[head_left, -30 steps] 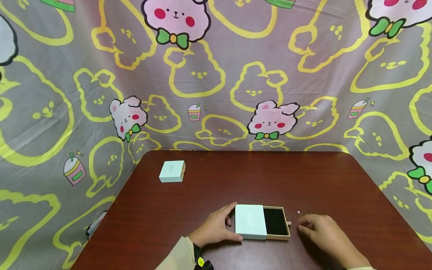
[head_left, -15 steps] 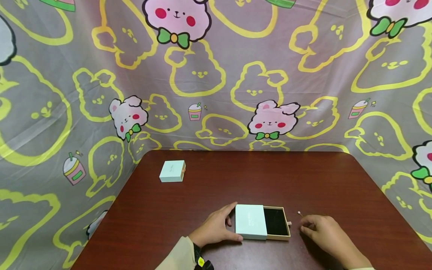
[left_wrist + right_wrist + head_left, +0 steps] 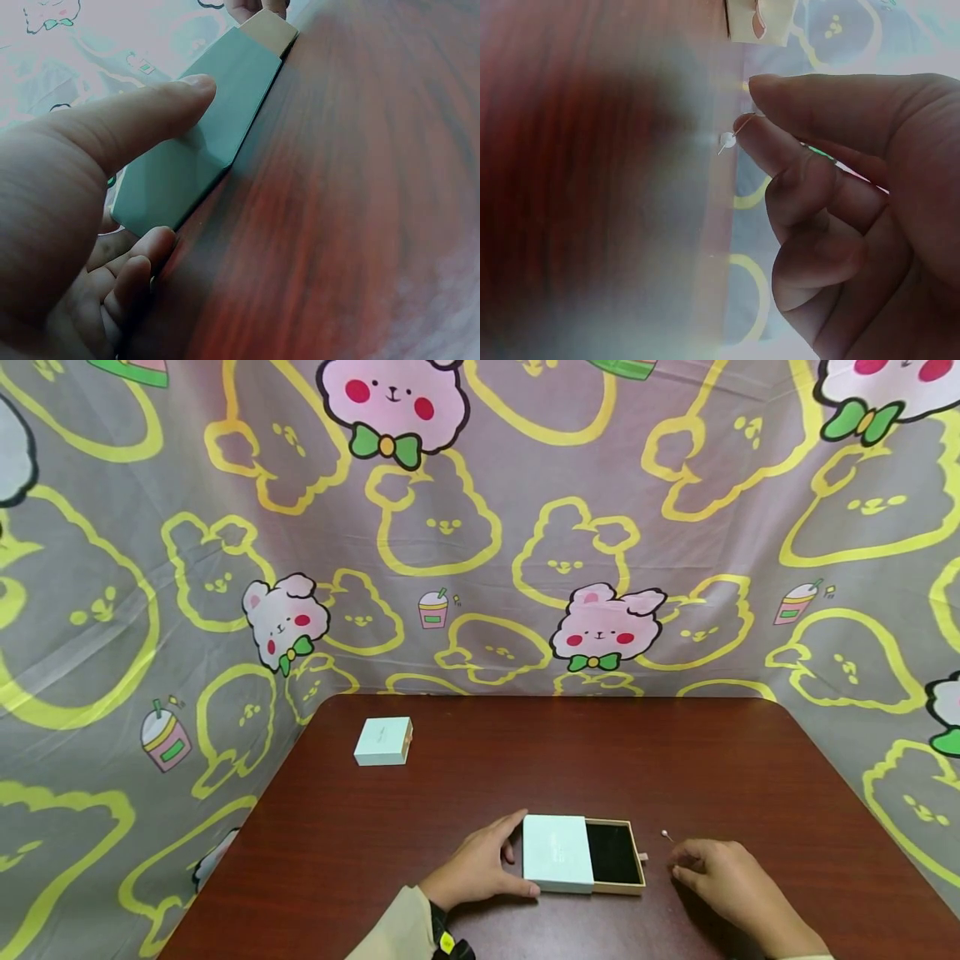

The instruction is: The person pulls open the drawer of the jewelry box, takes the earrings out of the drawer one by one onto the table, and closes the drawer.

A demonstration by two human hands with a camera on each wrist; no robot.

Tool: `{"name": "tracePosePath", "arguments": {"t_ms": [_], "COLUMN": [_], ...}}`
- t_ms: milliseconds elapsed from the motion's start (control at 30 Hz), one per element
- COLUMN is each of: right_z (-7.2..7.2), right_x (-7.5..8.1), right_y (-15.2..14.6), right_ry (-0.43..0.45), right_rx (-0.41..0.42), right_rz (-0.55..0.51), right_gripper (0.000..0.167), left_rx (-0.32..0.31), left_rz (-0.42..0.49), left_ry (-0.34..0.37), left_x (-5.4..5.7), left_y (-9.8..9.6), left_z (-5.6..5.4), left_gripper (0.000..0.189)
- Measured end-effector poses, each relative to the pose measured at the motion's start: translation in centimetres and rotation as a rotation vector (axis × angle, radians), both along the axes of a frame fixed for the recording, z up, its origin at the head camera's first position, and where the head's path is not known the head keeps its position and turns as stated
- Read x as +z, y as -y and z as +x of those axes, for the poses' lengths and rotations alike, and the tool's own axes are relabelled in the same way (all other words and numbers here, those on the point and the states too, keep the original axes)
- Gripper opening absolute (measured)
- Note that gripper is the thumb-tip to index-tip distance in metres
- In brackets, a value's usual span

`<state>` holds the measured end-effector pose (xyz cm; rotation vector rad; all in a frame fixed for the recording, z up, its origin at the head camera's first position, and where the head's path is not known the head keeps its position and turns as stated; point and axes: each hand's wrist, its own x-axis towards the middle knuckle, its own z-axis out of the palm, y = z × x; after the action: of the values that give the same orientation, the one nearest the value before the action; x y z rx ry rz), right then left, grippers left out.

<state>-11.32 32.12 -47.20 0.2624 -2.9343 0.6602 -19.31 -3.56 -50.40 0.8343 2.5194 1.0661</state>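
Observation:
A pale mint drawer box [image 3: 555,853] lies on the brown table, its black-lined tray [image 3: 613,853] slid partway out to the right. My left hand [image 3: 480,862] grips the box's left end, thumb along the near side and index finger at the far corner. In the left wrist view the thumb [image 3: 172,105] lies against the box's side. Right of the tray, my right hand [image 3: 716,877] pinches a small pearl earring [image 3: 728,139] between thumb and index finger. Its white bead and thin metal stem stick out past the fingertips; the pinched end is hidden.
A second, closed mint box [image 3: 383,741] stands at the back left of the table. A small ribbon pull tab [image 3: 642,857] juts from the tray's right end towards my right hand. Patterned cloth [image 3: 480,527] hangs behind the table and along its sides.
My right hand has shifted slightly right, away from the tray, with the earring still pinched. The left hand and both boxes have stayed where they were.

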Motion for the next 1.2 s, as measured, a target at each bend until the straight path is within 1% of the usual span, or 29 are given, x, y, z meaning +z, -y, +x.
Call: {"name": "tracePosePath", "arguments": {"t_ms": [267, 533, 833, 1200], "right_z": [0.0, -0.2, -0.4, -0.6], "right_x": [-0.2, -0.4, -0.5, -0.4], "right_y": [-0.1, -0.1, -0.1, 0.1], "right_ry": [0.01, 0.053, 0.024, 0.032], "right_rx": [0.001, 0.002, 0.029, 0.02], "right_rz": [0.013, 0.032, 0.051, 0.051], "right_gripper": [0.018, 0.019, 0.018, 0.016], "left_rx": [-0.001, 0.007, -0.001, -0.01], "left_rz": [-0.008, -0.012, -0.015, -0.011], "left_ry": [-0.005, -0.015, -0.023, 0.017], "left_x": [0.1, 0.0, -0.1, 0.3], "left_y": [0.0, 0.1, 0.2, 0.5], "left_z": [-0.3, -0.4, -0.9, -1.2], "left_gripper": [0.108, 0.11, 0.109, 0.108]}}
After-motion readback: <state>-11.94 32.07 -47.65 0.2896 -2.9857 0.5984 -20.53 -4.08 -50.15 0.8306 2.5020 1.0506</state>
